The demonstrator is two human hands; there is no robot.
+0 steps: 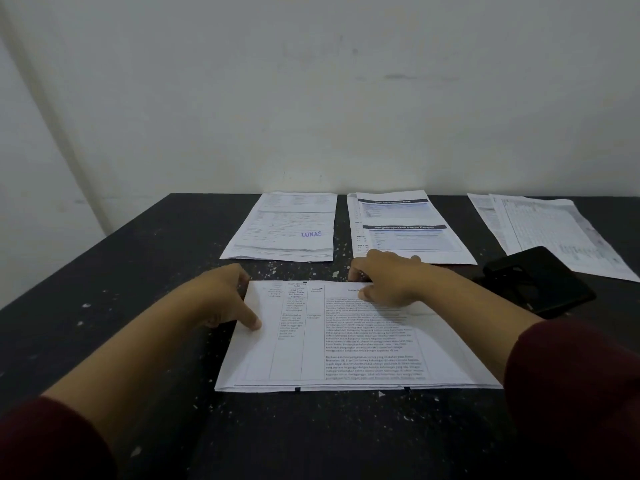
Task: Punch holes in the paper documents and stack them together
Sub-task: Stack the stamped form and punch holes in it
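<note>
A stack of printed sheets [346, 344] lies flat on the black table in front of me, with two dark marks at its near edge. My left hand [225, 299] grips its far left corner, thumb on top. My right hand [384, 275] holds its far edge right of the middle, fingers curled over the paper. A black hole punch [536, 282] sits to the right, just past my right forearm. Three more documents lie at the back: one stamped "LUNAS" [284, 226], one with dark header bars [405, 226], and a table printout [554, 230].
The black table [121, 306] is speckled with small white paper bits. A plain white wall rises right behind the table's far edge. My dark red sleeves fill the bottom corners of the view.
</note>
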